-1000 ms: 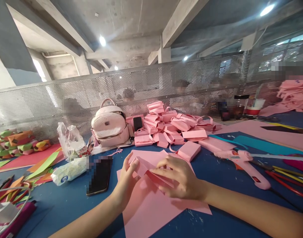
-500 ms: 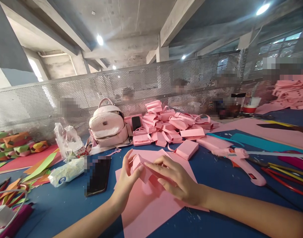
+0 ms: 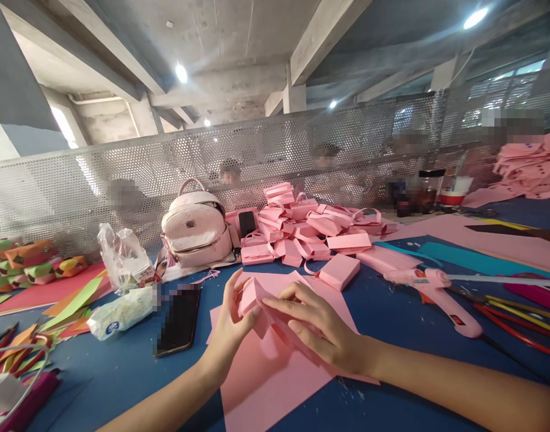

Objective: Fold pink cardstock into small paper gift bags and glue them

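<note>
In front of me, a small pink paper box (image 3: 250, 295), partly folded, is gripped by my left hand (image 3: 227, 336), fingers behind it and thumb on the near side. My right hand (image 3: 322, 327) has its fingers pressed to the box's right side, the index fingertip at its edge. A loose flap of the box hangs below my fingers, and the right palm hides part of it. Under both hands lie flat pink paper sheets (image 3: 266, 390). Beyond them sits a finished-looking pink box (image 3: 339, 272), near a heap of similar pink paper boxes with strips (image 3: 297, 222).
On the right lie a pink glue gun (image 3: 437, 294) and pliers (image 3: 504, 306) with red and yellow handles. To the left are a black phone (image 3: 178, 318), a tissue pack (image 3: 122, 312) and coloured paper scraps (image 3: 72, 306). A pale backpack (image 3: 194, 231) stands behind, before a perforated metal screen (image 3: 266, 141).
The box in my hands has turned slightly, and its upper flap now lies flatter along the edge. Both hands stay almost in place, the right fingers shifting a little.
</note>
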Demonstrator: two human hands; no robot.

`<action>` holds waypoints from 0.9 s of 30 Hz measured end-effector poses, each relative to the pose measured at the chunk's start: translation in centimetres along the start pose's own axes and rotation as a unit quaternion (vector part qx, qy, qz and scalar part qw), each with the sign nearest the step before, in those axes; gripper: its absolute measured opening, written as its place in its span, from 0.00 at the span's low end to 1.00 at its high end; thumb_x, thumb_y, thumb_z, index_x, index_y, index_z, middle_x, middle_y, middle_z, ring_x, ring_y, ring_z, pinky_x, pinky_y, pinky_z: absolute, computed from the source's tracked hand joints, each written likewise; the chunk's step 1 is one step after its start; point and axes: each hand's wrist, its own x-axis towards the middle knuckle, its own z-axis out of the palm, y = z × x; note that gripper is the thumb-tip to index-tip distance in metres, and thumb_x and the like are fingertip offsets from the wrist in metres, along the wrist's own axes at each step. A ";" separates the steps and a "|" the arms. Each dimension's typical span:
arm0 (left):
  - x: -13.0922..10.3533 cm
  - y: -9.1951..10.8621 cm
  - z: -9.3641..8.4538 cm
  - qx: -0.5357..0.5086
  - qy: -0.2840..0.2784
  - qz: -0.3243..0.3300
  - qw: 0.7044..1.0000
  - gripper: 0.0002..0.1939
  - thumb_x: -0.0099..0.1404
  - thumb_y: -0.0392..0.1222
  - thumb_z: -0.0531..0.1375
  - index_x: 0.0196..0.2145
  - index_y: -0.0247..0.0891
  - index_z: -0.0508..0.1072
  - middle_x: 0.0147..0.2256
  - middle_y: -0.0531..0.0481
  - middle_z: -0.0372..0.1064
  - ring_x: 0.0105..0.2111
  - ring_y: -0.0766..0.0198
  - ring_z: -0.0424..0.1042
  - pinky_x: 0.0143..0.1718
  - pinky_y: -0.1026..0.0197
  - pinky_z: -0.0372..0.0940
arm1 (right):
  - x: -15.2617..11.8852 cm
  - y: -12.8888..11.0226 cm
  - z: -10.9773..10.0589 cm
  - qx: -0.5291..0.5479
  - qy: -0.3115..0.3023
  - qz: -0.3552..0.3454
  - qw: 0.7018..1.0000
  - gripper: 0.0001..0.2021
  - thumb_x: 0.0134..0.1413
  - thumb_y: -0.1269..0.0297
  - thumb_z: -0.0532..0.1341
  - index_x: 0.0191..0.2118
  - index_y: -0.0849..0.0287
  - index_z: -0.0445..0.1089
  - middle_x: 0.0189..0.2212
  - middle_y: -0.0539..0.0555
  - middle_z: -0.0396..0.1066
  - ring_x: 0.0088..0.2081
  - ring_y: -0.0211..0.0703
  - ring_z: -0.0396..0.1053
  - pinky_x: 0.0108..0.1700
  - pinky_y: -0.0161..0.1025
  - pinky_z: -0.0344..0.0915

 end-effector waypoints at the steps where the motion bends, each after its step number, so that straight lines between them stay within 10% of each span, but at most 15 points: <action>1: 0.0 0.0 0.0 -0.002 0.000 -0.001 1.000 0.42 0.62 0.58 0.65 0.66 0.48 0.51 0.68 0.38 0.52 0.67 0.43 0.53 0.63 0.45 0.55 | 0.0 0.0 0.0 -0.001 0.001 -0.004 1.000 0.24 0.73 0.54 0.46 0.66 0.55 0.61 0.46 0.59 0.65 0.48 0.46 0.64 0.53 0.45 0.63; 27: -0.1 -0.2 0.1 -0.022 0.003 -0.015 1.000 0.41 0.60 0.57 0.67 0.65 0.47 0.57 0.67 0.38 0.54 0.68 0.42 0.52 0.64 0.43 0.53 | 0.2 -0.2 -0.1 -0.034 0.007 -0.027 0.999 0.22 0.73 0.59 0.47 0.66 0.53 0.62 0.45 0.58 0.65 0.45 0.46 0.64 0.49 0.44 0.65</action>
